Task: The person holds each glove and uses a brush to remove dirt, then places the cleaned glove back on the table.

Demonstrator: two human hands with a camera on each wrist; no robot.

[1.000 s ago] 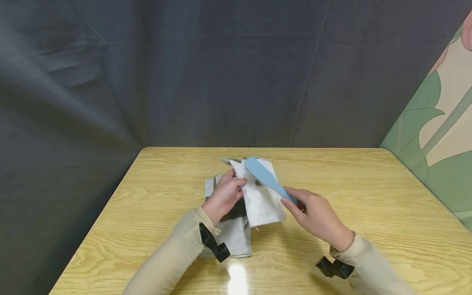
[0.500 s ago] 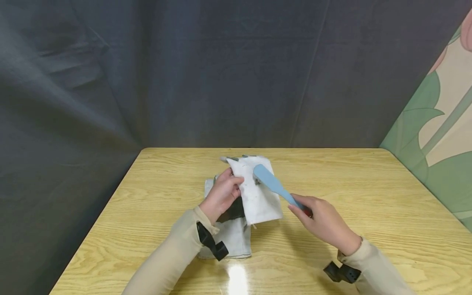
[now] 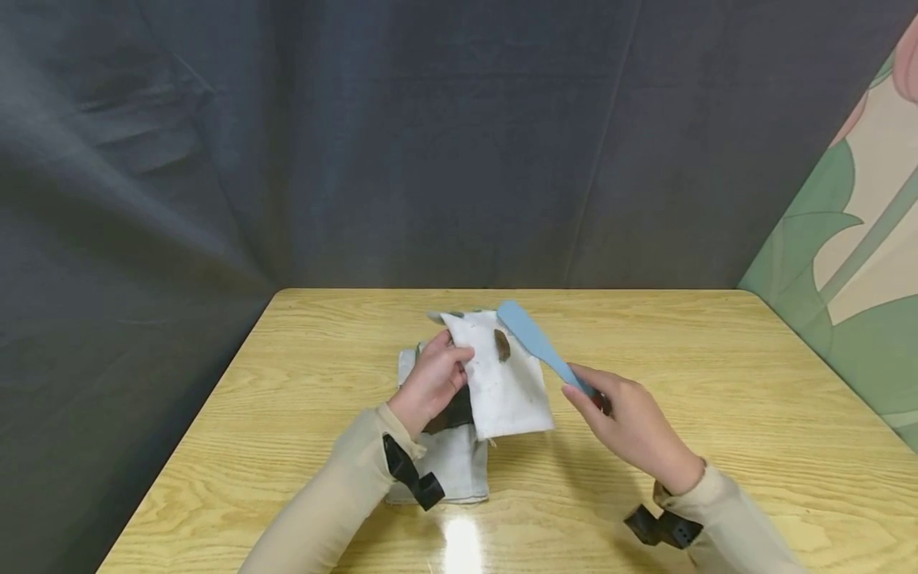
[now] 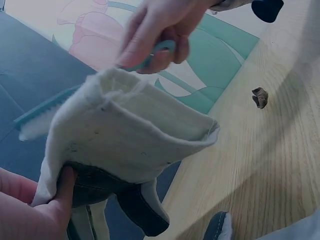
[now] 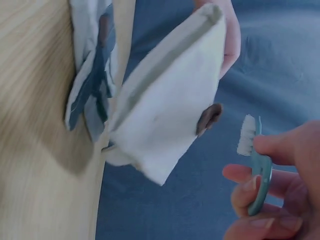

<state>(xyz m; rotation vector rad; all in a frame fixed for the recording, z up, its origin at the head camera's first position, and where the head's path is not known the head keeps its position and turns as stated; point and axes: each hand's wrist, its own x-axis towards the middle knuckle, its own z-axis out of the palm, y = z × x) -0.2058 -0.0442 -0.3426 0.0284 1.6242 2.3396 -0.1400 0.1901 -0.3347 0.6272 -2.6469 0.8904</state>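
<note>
My left hand (image 3: 433, 380) pinches a white work glove (image 3: 508, 400) with dark patches, raised above the table. In the left wrist view its cuff opening faces up and its dark fingers hang below. My right hand (image 3: 634, 426) grips a blue-handled brush (image 3: 529, 331); its white bristles (image 5: 246, 135) show in the right wrist view. The brush head is beside the glove's far right edge in the head view. A crumpled brown piece, like a dry leaf (image 4: 260, 98), shows in front of the glove; the left wrist view has it apart from the cuff, against the table.
Below the left hand, a second glove (image 3: 453, 469) lies on the wooden table (image 3: 323, 351). Dark cloth (image 3: 445, 159) hangs behind the table. A wall with a painted flower pattern (image 3: 861, 263) stands at the right.
The brush has moved up and right across the glove, from its upper middle to the far right edge. The brown piece now shows larger in front of the glove. My left hand has hardly moved.
</note>
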